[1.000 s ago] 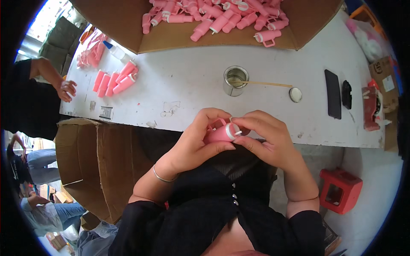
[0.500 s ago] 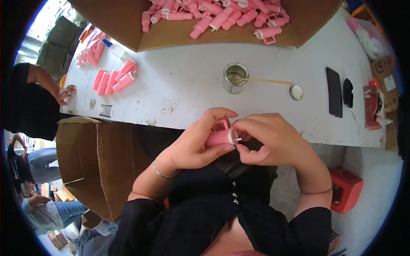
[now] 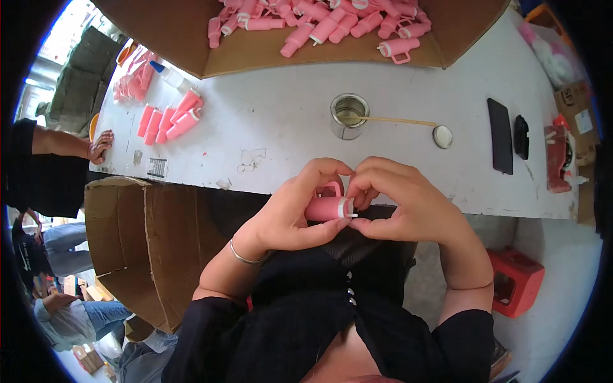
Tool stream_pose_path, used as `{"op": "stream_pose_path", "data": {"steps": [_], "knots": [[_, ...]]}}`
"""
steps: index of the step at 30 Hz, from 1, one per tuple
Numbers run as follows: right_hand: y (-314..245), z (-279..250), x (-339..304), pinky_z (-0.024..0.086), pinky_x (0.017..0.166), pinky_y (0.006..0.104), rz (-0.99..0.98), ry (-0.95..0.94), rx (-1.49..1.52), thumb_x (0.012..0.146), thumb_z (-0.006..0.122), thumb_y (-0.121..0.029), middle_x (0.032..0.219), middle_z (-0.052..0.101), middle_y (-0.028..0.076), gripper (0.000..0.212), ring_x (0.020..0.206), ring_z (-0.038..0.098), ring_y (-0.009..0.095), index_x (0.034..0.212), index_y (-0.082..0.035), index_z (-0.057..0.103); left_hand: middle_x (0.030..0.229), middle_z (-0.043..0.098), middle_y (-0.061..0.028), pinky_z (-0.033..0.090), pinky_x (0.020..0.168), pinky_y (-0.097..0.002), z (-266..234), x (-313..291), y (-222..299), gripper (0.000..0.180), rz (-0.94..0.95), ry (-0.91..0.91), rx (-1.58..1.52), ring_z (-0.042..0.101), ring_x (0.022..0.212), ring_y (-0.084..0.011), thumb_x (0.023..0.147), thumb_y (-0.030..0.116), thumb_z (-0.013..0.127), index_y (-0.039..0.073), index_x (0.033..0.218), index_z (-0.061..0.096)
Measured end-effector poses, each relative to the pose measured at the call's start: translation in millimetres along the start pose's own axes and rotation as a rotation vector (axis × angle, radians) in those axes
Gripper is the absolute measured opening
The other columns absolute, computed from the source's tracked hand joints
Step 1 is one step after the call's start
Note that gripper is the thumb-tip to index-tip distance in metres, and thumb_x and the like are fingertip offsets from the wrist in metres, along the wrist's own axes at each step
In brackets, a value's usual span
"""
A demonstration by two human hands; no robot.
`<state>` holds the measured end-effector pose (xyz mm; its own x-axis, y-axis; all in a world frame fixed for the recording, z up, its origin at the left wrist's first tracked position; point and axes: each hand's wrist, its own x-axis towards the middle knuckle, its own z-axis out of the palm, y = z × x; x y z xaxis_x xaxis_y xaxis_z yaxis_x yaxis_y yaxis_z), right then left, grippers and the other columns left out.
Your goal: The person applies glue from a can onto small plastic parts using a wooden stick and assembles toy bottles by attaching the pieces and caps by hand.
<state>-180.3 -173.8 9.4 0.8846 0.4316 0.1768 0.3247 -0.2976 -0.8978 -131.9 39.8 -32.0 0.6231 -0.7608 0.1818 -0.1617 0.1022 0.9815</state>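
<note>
Pink plastic handled tumbler (image 3: 324,209): the left hand (image 3: 281,214) clasps it, likely for steadiness. At its white end (image 3: 345,207), the right hand (image 3: 408,204) half-curls, hold unclear.

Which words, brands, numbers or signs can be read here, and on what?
Brown cardboard box at right: dark letters, which I won't copy out.
White label on that box: too small to read.
Black shirt of a person, left background: pale marks, too small to read.
White table: dark striped patch, no readable words.
Pink tumbler in the left hand: no lettering visible.
</note>
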Motion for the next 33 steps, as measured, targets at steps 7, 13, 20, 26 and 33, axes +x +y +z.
{"op": "stream_pose_path", "data": {"steps": [7,13,20,26,33], "knots": [[2,0,-1,0.054,0.067,0.0279,0.123,-0.101,0.001,0.071,0.073,-0.002,0.085,0.058,0.009,0.025,0.073,0.064,0.019,0.090,-0.002,0.057,0.099,0.058,-0.0095,0.043,0.077,-0.0248,-5,5,9,0.055,-0.047,-0.055,0.159,0.053,0.085,-0.0112,0.078,0.004,0.066,-0.002,0.126,0.039],[-3,0,3,0.054,0.063,0.0298,0.226,-0.036,0.165,0.075,0.074,-0.008,0.083,0.062,0.010,0.028,0.070,0.064,0.019,0.092,-0.001,0.053,0.096,0.061,-0.0143,0.049,0.073,-0.0327,-7,5,7,0.059,0.013,-0.009,0.212,0.060,0.079,-0.0260,0.074,0.011,0.068,0.001,0.126,0.043],[-2,-2,7,0.054,0.064,0.0259,0.232,-0.119,0.093,0.069,0.075,-0.003,0.080,0.062,0.006,0.030,0.069,0.064,0.015,0.091,-0.003,0.055,0.096,0.063,-0.0147,0.049,0.073,-0.0330,-5,6,1,0.062,0.086,-0.019,0.175,0.063,0.082,-0.0280,0.074,0.012,0.069,0.001,0.128,0.040],[1,0,7,0.054,0.063,0.0257,0.231,-0.115,0.059,0.068,0.075,-0.003,0.079,0.062,0.005,0.030,0.068,0.064,0.014,0.089,-0.003,0.054,0.104,0.061,-0.0124,0.044,0.089,-0.0303,-11,9,13,0.063,-0.091,-0.155,0.218,0.058,0.096,-0.0171,0.077,0.005,0.067,-0.002,0.131,0.034],[12,-1,10,0.053,0.065,0.0253,0.276,-0.132,0.211,0.068,0.073,-0.002,0.081,0.063,0.004,0.028,0.069,0.064,0.012,0.089,-0.004,0.054,0.095,0.061,-0.0095,0.044,0.078,-0.0250,-13,14,6,0.061,-0.143,-0.147,0.079,0.056,0.087,-0.0117,0.079,0.002,0.066,-0.002,0.131,0.034]]}}
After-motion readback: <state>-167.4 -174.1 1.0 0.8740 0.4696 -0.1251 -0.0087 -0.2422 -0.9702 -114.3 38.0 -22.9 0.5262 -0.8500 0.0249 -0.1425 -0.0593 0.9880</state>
